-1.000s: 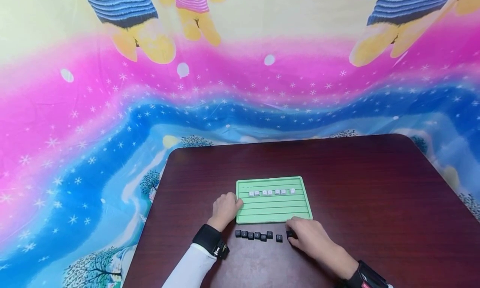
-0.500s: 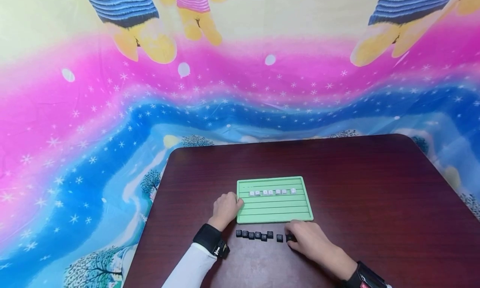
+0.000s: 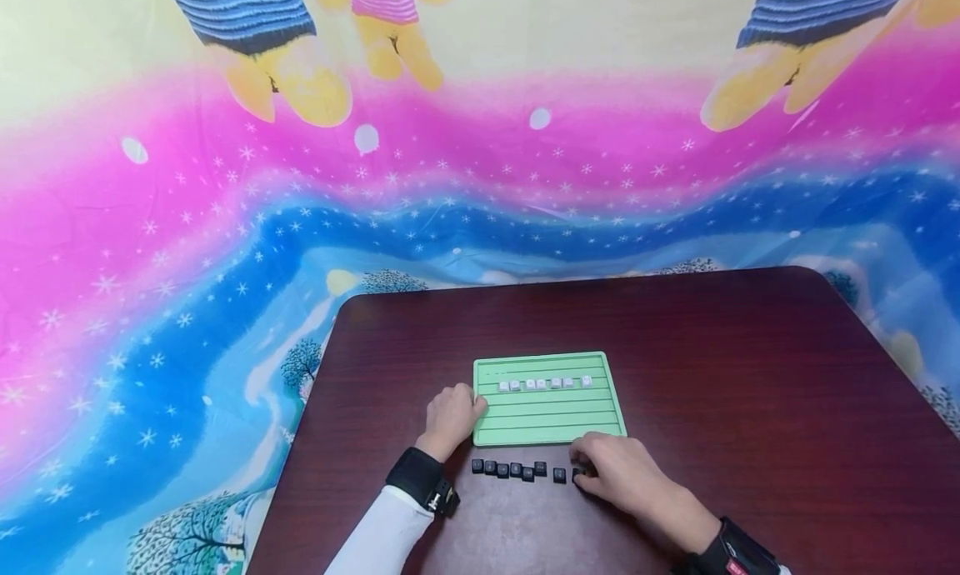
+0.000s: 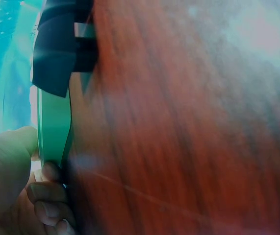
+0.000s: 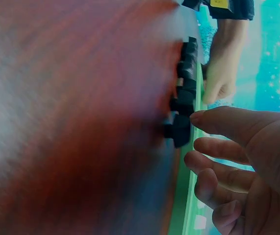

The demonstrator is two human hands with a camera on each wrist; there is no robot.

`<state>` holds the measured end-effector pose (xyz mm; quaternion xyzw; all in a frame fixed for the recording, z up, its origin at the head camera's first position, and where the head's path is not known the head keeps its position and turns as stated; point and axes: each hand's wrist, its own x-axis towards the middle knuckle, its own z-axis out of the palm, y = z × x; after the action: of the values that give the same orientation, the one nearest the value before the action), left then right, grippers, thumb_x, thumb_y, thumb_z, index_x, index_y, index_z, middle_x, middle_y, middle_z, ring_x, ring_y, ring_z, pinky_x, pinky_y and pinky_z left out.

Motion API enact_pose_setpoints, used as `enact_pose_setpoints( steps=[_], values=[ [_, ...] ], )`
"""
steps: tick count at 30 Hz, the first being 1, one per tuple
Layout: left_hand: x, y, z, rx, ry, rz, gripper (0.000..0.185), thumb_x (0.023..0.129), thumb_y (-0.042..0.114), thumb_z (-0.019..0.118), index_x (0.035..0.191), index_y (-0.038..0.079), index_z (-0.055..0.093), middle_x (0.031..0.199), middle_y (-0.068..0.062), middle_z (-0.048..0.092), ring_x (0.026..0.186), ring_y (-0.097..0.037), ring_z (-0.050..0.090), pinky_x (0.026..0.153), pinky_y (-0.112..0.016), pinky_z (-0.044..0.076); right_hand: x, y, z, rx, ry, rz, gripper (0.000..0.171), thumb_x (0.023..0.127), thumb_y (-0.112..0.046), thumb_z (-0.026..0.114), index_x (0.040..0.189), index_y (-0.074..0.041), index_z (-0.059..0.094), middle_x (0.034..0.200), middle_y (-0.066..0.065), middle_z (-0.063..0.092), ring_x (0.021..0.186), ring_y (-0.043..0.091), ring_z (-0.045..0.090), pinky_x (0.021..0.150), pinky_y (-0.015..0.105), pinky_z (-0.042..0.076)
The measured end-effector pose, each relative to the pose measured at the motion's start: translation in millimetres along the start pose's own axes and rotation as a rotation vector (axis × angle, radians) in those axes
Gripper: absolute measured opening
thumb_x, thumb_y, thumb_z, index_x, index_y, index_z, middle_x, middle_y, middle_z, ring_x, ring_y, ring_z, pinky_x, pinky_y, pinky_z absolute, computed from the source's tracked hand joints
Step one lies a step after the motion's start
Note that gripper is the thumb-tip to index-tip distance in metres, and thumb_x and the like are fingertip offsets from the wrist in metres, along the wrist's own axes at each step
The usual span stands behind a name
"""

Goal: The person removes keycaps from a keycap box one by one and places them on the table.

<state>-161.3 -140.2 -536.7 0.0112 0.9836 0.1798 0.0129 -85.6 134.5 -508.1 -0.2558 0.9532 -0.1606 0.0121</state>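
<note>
Our right hand [image 3: 622,473] lay low in the head view, just right of centre, with its fingertips at the right end of a row of black keycaps [image 3: 517,470]. The thumb and forefinger closed on the last keycap [image 3: 578,474] in that row. The wrist view showed the thumb [image 5: 228,122] stretched toward the nearest cap [image 5: 179,129] with the other fingers curled beneath, though we could not tell from there whether the cap was lifted or sat on the table.

Our left hand [image 3: 451,419] sat left of centre, against the left edge of the green tray [image 3: 550,425]. Its wrist view showed the fingertips [image 4: 49,193] curled round the tray's rim [image 4: 54,122] with the thumb on the other side, so it gripped the tray.

The keycap row ran along the table [image 3: 750,375] just below the tray's lower edge, between the two hands, with the pinched cap at the end nearest our right hand and well apart from our left. Higher in the frame, a line of white keycaps [image 3: 544,383] sat in one of the tray's upper grooves.

Both wrists wore black straps [image 3: 417,476], and a white sleeve [image 3: 375,533] covered the left forearm. Beyond the table, a bright cloth [image 3: 225,225] of pink, blue and yellow filled the upper frame.
</note>
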Motion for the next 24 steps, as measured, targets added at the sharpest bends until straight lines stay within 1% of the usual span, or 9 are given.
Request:
enact_pose_setpoints(
  steps=[4, 7, 10, 15, 18, 20, 24],
  values=[
    [-0.5, -0.7, 0.4, -0.002, 0.006, 0.007, 0.051, 0.096, 0.028, 0.058, 0.055, 0.019, 0.030, 0.051, 0.008, 0.020, 0.044, -0.012, 0.023, 0.045, -0.026, 0.019, 5.1, 2.9, -5.1, 0.001, 0.028, 0.021, 0.015, 0.078, -0.025, 0.081, 0.089, -0.023, 0.070, 0.078, -0.015, 0.061, 0.067, -0.003, 0.050, 0.059, 0.024, 0.044],
    [-0.4, -0.9, 0.9, 0.000, 0.007, 0.008, 0.051, 0.096, 0.028, 0.058, 0.055, 0.019, 0.030, 0.051, 0.008, 0.020, 0.044, -0.012, 0.023, 0.045, -0.026, 0.019, 9.1, 4.1, -7.8, 0.000, 0.042, 0.055, 0.015, 0.080, -0.025, 0.081, 0.091, -0.023, 0.071, 0.082, -0.014, 0.064, 0.071, 0.000, 0.057, 0.061, 0.025, 0.047],
    [-0.3, -0.8, 0.8, -0.003, 0.006, 0.008, 0.052, 0.096, 0.028, 0.058, 0.054, 0.019, 0.029, 0.051, 0.008, 0.020, 0.044, -0.012, 0.022, 0.045, -0.026, 0.018, 13.2, 6.2, -8.9, 0.008, 0.058, 0.090, 0.019, 0.080, -0.025, 0.081, 0.096, -0.021, 0.073, 0.089, -0.011, 0.068, 0.077, 0.006, 0.065, 0.064, 0.028, 0.051],
    [-1.4, -1.5, 0.5, -0.010, 0.005, 0.006, 0.052, 0.096, 0.028, 0.058, 0.054, 0.019, 0.029, 0.051, 0.009, 0.019, 0.044, -0.011, 0.022, 0.045, -0.026, 0.018, 22.4, 11.5, -6.5, 0.032, 0.071, 0.133, 0.021, 0.082, -0.023, 0.079, 0.102, -0.019, 0.074, 0.096, -0.007, 0.070, 0.082, 0.011, 0.068, 0.066, 0.032, 0.054],
    [-1.5, -2.0, 0.4, -0.014, 0.008, 0.011, 0.052, 0.096, 0.027, 0.058, 0.054, 0.019, 0.029, 0.051, 0.009, 0.019, 0.044, -0.011, 0.021, 0.045, -0.026, 0.018, 28.1, 16.3, -4.4, 0.037, 0.100, 0.137, 0.021, 0.083, -0.021, 0.077, 0.103, -0.017, 0.074, 0.099, -0.003, 0.071, 0.084, 0.013, 0.069, 0.064, 0.032, 0.054],
    [-1.1, -2.1, 0.0, -0.020, 0.009, 0.016, 0.051, 0.096, 0.027, 0.058, 0.054, 0.019, 0.029, 0.051, 0.009, 0.018, 0.044, -0.011, 0.020, 0.045, -0.026, 0.017, 31.8, 19.6, -3.9, 0.041, 0.123, 0.140, 0.022, 0.083, -0.020, 0.077, 0.104, -0.015, 0.074, 0.102, -0.001, 0.072, 0.083, 0.015, 0.069, 0.061, 0.030, 0.052],
    [-0.5, -2.1, 0.0, -0.028, 0.007, 0.018, 0.051, 0.097, 0.027, 0.057, 0.055, 0.019, 0.029, 0.051, 0.009, 0.018, 0.043, -0.011, 0.020, 0.045, -0.025, 0.016, 39.2, 25.8, -3.2, 0.049, 0.153, 0.144, 0.025, 0.085, -0.020, 0.077, 0.108, -0.013, 0.073, 0.107, 0.004, 0.071, 0.077, 0.015, 0.067, 0.053, 0.026, 0.045]
  ],
)
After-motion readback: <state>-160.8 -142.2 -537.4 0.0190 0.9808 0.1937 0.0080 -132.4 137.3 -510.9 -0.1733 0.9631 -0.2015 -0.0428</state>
